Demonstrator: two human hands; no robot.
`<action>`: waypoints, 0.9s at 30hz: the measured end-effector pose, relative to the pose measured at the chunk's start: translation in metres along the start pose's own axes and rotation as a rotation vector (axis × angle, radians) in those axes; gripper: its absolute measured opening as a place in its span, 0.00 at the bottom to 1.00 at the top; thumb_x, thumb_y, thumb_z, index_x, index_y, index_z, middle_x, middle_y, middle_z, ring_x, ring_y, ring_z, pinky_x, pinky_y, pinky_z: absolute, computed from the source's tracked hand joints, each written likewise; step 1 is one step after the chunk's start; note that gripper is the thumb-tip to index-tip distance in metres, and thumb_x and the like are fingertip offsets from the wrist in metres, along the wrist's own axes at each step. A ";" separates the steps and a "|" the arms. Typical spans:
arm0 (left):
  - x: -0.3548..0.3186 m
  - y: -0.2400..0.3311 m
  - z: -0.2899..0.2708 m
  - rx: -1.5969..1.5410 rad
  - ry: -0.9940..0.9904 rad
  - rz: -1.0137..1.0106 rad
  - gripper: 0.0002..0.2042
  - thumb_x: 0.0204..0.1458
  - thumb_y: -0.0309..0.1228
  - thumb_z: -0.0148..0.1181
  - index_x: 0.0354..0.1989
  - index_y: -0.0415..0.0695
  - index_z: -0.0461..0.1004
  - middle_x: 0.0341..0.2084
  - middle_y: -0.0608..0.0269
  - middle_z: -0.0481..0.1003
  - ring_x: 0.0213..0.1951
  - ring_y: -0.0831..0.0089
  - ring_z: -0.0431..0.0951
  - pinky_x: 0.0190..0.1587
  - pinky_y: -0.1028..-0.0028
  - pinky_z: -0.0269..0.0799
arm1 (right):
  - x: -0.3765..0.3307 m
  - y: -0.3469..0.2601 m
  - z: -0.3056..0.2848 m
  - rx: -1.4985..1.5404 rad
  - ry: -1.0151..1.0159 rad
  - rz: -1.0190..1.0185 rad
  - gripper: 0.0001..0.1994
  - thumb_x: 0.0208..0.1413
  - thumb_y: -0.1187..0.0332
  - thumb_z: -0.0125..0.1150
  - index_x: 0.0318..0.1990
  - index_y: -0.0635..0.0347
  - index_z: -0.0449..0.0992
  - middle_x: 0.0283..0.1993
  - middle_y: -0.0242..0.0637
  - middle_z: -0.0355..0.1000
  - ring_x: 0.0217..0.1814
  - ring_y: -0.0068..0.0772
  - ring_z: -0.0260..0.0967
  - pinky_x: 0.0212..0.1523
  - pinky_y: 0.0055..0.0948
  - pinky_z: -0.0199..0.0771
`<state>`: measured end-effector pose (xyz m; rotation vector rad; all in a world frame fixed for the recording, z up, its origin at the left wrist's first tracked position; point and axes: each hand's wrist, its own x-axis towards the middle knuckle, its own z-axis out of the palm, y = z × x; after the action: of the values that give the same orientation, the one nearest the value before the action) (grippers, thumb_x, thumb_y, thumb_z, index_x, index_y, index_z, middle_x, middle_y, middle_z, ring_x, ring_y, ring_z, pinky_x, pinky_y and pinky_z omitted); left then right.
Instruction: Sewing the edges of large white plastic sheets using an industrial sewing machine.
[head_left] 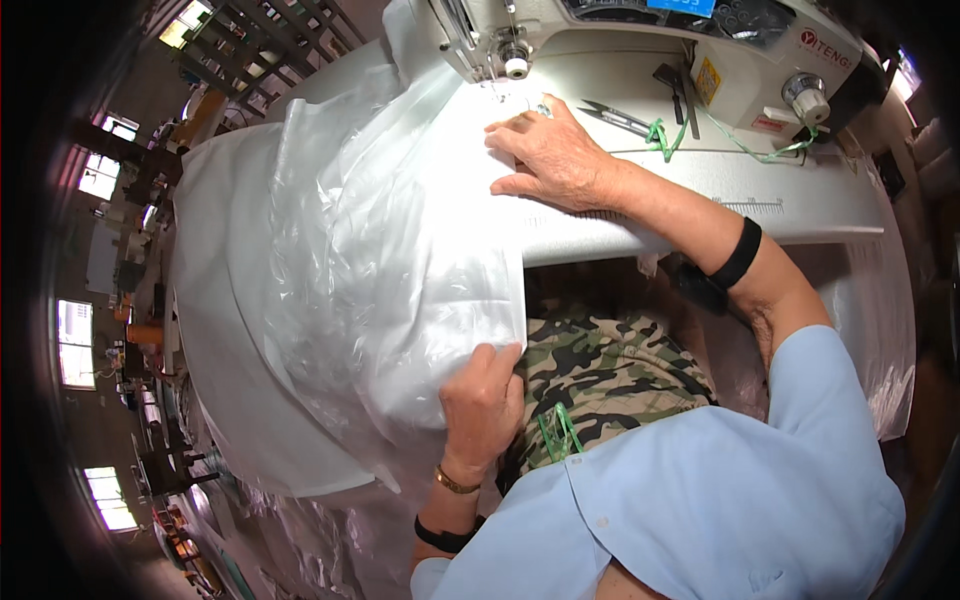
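Observation:
A large sheet of glossy white fabric (400, 270), crinkled and looking like thin plastic-coated cloth, runs from the sewing machine (740, 60) down toward my lap. My left hand (484, 405) is closed on its right-hand edge, close to my knees. Beside the machine's needle and presser foot (492, 85), my right hand (560, 155) rests on the sheet with thumb and fingers apart. Strong lamp light washes out the spot under the needle, so the stitching point cannot be made out.
Right of the needle, thread snips (618, 118) and a dark small tool (675, 92) lie on the machine bed, with green cord (664, 140) beside them. The table's front edge (700, 238) crosses above my camouflage-covered lap (610, 370). Clear plastic sheeting (880, 340) hangs at the right.

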<state>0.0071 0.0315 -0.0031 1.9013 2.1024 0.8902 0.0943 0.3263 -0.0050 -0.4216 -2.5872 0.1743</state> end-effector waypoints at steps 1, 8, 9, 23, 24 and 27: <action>0.012 0.000 -0.002 0.007 0.006 0.034 0.14 0.44 0.19 0.56 0.40 0.41 0.79 0.24 0.54 0.68 0.23 0.54 0.73 0.27 0.61 0.68 | -0.002 0.002 0.002 0.011 0.058 -0.023 0.26 0.58 0.48 0.63 0.53 0.59 0.73 0.60 0.45 0.72 0.62 0.47 0.67 0.66 0.55 0.51; 0.082 -0.012 -0.007 0.036 0.050 0.129 0.07 0.44 0.20 0.57 0.31 0.40 0.79 0.23 0.53 0.70 0.24 0.53 0.74 0.28 0.61 0.68 | 0.003 -0.012 -0.009 0.046 -0.057 0.060 0.29 0.59 0.49 0.62 0.60 0.61 0.69 0.63 0.45 0.71 0.65 0.47 0.67 0.71 0.60 0.45; 0.092 -0.014 -0.006 0.060 0.058 0.141 0.05 0.44 0.21 0.58 0.30 0.40 0.78 0.24 0.54 0.70 0.24 0.53 0.75 0.28 0.60 0.69 | 0.003 -0.012 -0.009 0.041 -0.070 0.066 0.29 0.59 0.50 0.62 0.61 0.61 0.69 0.63 0.45 0.71 0.64 0.47 0.67 0.71 0.60 0.46; 0.150 -0.023 -0.024 -0.145 -0.052 -0.071 0.12 0.54 0.25 0.55 0.42 0.38 0.82 0.36 0.44 0.80 0.37 0.51 0.81 0.44 0.60 0.75 | 0.012 -0.011 -0.014 0.215 0.016 0.133 0.18 0.65 0.61 0.54 0.55 0.64 0.73 0.45 0.49 0.78 0.54 0.44 0.74 0.62 0.47 0.59; 0.142 -0.014 -0.033 -0.181 0.031 0.027 0.13 0.56 0.27 0.55 0.48 0.39 0.80 0.41 0.45 0.80 0.41 0.52 0.80 0.47 0.61 0.74 | 0.008 -0.009 -0.012 0.168 0.137 0.116 0.15 0.66 0.62 0.54 0.50 0.65 0.77 0.41 0.47 0.77 0.47 0.45 0.75 0.58 0.46 0.65; 0.118 -0.021 -0.062 -0.258 0.094 0.005 0.18 0.62 0.31 0.55 0.59 0.41 0.74 0.51 0.47 0.77 0.53 0.54 0.76 0.57 0.62 0.69 | 0.004 -0.005 -0.015 0.186 0.316 0.185 0.11 0.65 0.64 0.56 0.39 0.64 0.78 0.31 0.43 0.75 0.35 0.44 0.75 0.42 0.40 0.76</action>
<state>-0.0616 0.1247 0.0666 1.7652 1.9223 1.2078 0.0972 0.3235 0.0109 -0.5695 -2.1998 0.3782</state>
